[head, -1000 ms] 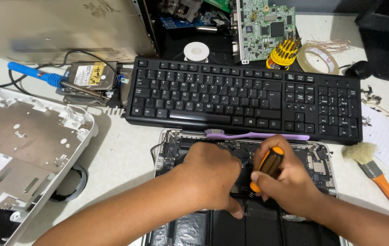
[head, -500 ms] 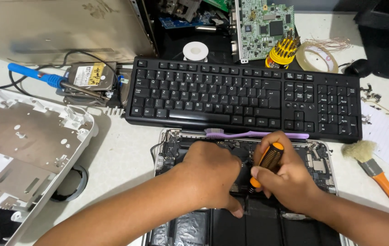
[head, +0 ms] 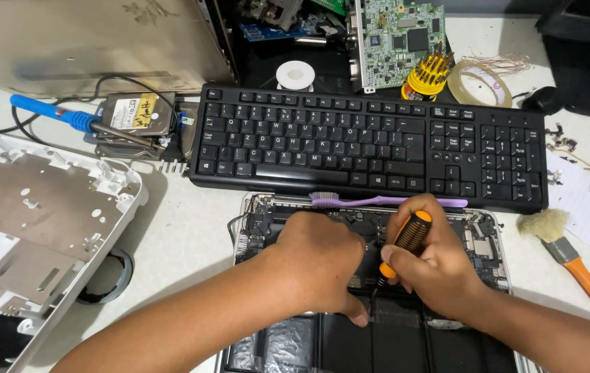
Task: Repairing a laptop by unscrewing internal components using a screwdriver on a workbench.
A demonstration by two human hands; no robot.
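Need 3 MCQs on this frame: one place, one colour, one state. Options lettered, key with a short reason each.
1. Where does the purple toothbrush lie?
A. on the opened laptop's top edge, below the black keyboard
B. on the white panel
C. beside the tape roll

2. What colour is the handle of the screwdriver?
A. blue
B. orange and black
C. green

3. What is the right hand doing?
A. resting empty
B. gripping the brush
C. gripping the screwdriver, tip down in the laptop

Key: 1 A, it lies along the laptop's far rim. 2 B, an orange handle with a black grip. 3 C, the hand is wrapped round the handle; the left hand rests on the laptop beside it.
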